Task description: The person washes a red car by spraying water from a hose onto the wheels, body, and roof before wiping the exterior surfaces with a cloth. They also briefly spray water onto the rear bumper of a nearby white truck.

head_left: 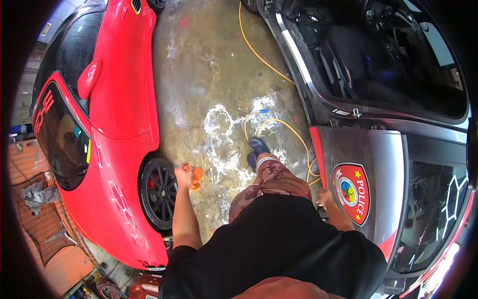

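My left hand [184, 177] is closed on an orange cloth [195, 178], which hangs out past the fingers. That hand is beside the rear wheel [158, 194] of a red car [117, 119]; the cloth stays apart from the tyre. On the other side, my right hand [325, 199] hangs low next to the grey police car [343, 149], close to its shield-shaped POLICE badge [351, 193]. The right fingers look loosely apart with nothing visible in them. Whether they touch the bodywork cannot be made out.
A yellow hose [291, 128] with a blue end [264, 111] loops across the stained concrete floor [199, 65] near my dark shoes [258, 145]. The police car's front door area stands open, showing a seat [358, 55]. Orange panels and netting [42, 214] lie behind the red car.
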The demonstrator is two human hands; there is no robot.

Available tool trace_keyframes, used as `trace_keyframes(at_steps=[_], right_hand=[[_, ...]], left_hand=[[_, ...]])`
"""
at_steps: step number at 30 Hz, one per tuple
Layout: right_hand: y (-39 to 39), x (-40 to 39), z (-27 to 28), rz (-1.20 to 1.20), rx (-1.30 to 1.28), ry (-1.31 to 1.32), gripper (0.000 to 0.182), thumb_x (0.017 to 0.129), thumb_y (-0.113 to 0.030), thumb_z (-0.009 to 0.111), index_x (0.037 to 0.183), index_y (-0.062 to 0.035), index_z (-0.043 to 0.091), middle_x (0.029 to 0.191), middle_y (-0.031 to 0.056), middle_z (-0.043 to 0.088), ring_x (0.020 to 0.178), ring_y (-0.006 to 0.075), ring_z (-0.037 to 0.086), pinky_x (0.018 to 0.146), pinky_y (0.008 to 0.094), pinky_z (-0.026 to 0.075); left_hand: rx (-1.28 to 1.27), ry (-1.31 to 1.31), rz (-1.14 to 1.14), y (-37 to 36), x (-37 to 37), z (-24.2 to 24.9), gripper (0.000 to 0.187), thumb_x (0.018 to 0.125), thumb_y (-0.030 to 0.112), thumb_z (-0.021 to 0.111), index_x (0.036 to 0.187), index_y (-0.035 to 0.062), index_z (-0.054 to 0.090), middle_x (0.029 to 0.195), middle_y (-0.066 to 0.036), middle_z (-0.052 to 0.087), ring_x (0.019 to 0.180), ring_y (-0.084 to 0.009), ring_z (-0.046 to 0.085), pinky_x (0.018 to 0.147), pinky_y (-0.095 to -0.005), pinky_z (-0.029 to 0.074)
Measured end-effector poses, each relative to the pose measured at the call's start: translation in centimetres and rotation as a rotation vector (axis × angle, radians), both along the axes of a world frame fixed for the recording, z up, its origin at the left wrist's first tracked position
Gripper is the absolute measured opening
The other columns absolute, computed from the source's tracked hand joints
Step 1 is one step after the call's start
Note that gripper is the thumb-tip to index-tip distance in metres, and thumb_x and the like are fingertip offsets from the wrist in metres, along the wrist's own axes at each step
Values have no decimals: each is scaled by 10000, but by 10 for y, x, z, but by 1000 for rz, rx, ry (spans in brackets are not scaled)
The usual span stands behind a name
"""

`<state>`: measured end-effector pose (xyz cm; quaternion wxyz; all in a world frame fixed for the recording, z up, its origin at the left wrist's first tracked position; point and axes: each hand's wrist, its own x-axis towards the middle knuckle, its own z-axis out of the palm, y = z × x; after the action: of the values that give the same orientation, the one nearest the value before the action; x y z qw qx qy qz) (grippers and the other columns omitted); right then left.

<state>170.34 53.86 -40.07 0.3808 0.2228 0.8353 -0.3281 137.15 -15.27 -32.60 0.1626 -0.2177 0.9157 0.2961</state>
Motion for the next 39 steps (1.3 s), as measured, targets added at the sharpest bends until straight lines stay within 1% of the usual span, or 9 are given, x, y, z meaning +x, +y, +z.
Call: trace_keyframes(at_steps=[5, 11, 15, 17, 19, 25, 28, 33, 39], right_hand=[[-59, -70, -81, -474, -187, 196, 281, 951, -240, 593, 975, -14, 760, 864, 218, 755, 848, 423, 741, 781, 472, 571], [-67, -272, -12, 196, -39, 353, 219, 986, -189, 577, 975, -25, 721, 761, 135, 696, 754, 247, 707, 718, 399, 547], [-65, -402, -61, 1101, 322, 603, 213, 954, -205, 653, 1005, -16, 738, 892, 154, 764, 827, 274, 731, 781, 399, 569], [-132, -476, -13, 225, -27, 331, 201, 942, -193, 703, 1046, -31, 762, 955, 144, 769, 900, 297, 729, 835, 405, 571], [-189, -518, 21, 174, -313, 342, 235, 943, -222, 737, 1097, -48, 772, 1030, 151, 769, 981, 312, 726, 900, 404, 568], [-293, -618, 131, 1279, -649, 667, 275, 927, -215, 717, 1166, -91, 777, 1113, 135, 774, 1063, 362, 722, 962, 436, 560], [-326, -677, 110, 1131, -610, -58, 252, 941, -267, 709, 1077, -66, 779, 1059, 167, 766, 1052, 382, 712, 921, 455, 558], [-402, -780, 117, 1062, -718, 42, 172, 1036, -157, 642, 1067, 1, 702, 939, 138, 746, 869, 246, 704, 833, 385, 562], [-539, -882, 146, 931, -878, 195, 175, 1025, -154, 636, 1064, 3, 703, 940, 145, 745, 870, 258, 707, 829, 397, 562]], left_hand=[[469, 76, -64, 45, -34, 20, 462, 959, 208, 785, 1372, 54, 646, 1129, -123, 758, 984, -202, 718, 888, -348, 579], [978, -127, 242, 74, 8, 32, 400, 1048, 41, 626, 1445, 53, 579, 1088, -83, 729, 997, -143, 682, 878, -314, 568], [391, -68, 130, 76, 20, 52, 393, 1063, 158, 607, 1444, 68, 574, 1070, -191, 753, 977, -316, 722, 883, -425, 572], [152, -89, 113, 75, 8, 57, 411, 1053, 250, 612, 1427, 81, 578, 1057, -269, 745, 997, -495, 713, 908, -518, 562], [140, -135, 72, 71, -16, 73, 468, 1019, 286, 669, 1431, 89, 567, 1126, -276, 735, 1052, -479, 711, 920, -516, 562], [193, -223, -21, 47, -122, 81, 738, 869, 380, 837, 1487, 138, 512, 1201, -245, 733, 1127, -412, 719, 936, -487, 578], [412, -294, 220, 45, -190, 114, 663, 925, 294, 779, 1515, 168, 506, 1167, -215, 752, 1111, -400, 728, 918, -490, 582], [174, -28, 144, 56, -321, 213, 593, 934, 118, 668, 1507, 178, 530, 1086, -192, 751, 1025, -399, 736, 881, -472, 586], [302, 189, -301, 69, -420, 287, 904, 800, -38, 657, 1617, 269, 419, 1590, -134, 510, 1017, -382, 747, 835, -472, 629]])
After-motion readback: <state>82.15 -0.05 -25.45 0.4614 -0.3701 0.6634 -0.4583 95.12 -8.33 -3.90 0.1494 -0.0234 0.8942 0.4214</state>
